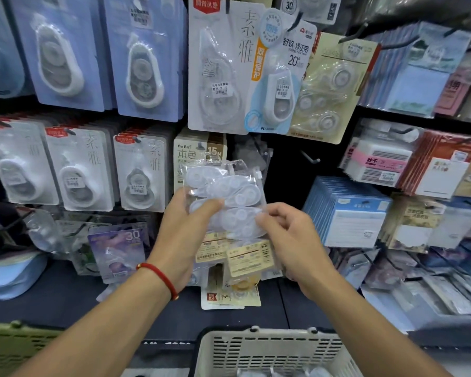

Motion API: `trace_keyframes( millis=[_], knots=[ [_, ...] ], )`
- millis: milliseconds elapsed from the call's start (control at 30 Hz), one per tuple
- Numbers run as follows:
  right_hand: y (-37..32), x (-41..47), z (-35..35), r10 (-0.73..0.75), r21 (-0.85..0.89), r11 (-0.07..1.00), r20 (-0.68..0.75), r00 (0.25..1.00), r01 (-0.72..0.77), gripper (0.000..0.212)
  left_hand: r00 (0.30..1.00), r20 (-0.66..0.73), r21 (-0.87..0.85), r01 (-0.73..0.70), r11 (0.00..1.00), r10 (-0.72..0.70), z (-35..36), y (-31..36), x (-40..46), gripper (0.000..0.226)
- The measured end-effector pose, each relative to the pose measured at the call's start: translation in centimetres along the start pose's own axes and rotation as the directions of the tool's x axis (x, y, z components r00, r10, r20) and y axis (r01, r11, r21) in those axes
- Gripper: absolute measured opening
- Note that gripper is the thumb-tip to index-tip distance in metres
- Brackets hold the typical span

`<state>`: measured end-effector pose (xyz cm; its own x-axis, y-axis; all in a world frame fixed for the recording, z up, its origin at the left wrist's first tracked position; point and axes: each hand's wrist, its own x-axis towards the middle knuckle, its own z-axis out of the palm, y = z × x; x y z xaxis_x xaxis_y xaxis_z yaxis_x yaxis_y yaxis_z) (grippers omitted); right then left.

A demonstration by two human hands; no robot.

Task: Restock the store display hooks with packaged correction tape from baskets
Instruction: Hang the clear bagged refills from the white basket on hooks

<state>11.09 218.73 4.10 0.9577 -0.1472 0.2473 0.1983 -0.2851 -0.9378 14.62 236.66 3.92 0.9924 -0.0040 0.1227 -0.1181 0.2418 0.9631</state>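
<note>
A clear plastic pack of several white correction tapes (223,191) is held up in front of the display wall. My left hand (185,232), with a red cord on its wrist, grips the pack's left side, thumb across its front. My right hand (291,240) pinches the pack's lower right edge with curled fingers. A bare metal hook (309,157) sticks out of the dark panel just right of and above the pack. Below my arms stands a beige slotted basket (269,349) with more white packs at its bottom.
Hooks all around carry carded correction tapes: blue cards (136,58) upper left, white cards (79,170) at left, a large white card (218,66) above. Sticky-note packs (351,213) hang at right. A green basket (17,346) sits lower left.
</note>
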Motion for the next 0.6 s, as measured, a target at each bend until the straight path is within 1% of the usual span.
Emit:
trace_keyframes(
  millis=[100, 200, 400, 500, 600],
  knots=[
    [0.1, 0.0, -0.7, 0.039, 0.110, 0.994, -0.091, 0.995, -0.029, 0.016, 0.998, -0.043, 0.001, 0.048, 0.999, -0.048, -0.4, 0.2, 0.3, 0.027],
    [0.0, 0.3, -1.5, 0.064, 0.146, 0.988, -0.141, 0.988, -0.043, 0.018, 0.997, -0.070, 0.039, 0.035, 0.999, -0.032, -0.5, 0.3, 0.4, 0.031],
    [-0.5, 0.9, -2.2, 0.053, 0.176, 0.984, -0.131, 0.990, -0.030, 0.022, 0.998, -0.051, 0.043, -0.018, 0.999, 0.020, -0.5, 0.4, 0.3, 0.035],
    [-0.7, 1.2, -2.2, 0.047, 0.194, 0.981, -0.126, 0.991, -0.022, 0.023, 0.997, -0.071, 0.048, -0.020, 0.999, 0.024, -0.5, 0.7, 0.2, 0.036],
    [-0.9, 1.3, -2.1, 0.059, 0.213, 0.977, -0.116, 0.992, -0.033, 0.023, 0.996, -0.086, 0.040, -0.012, 0.999, 0.016, -0.5, 1.2, 0.1, 0.046]
  ],
)
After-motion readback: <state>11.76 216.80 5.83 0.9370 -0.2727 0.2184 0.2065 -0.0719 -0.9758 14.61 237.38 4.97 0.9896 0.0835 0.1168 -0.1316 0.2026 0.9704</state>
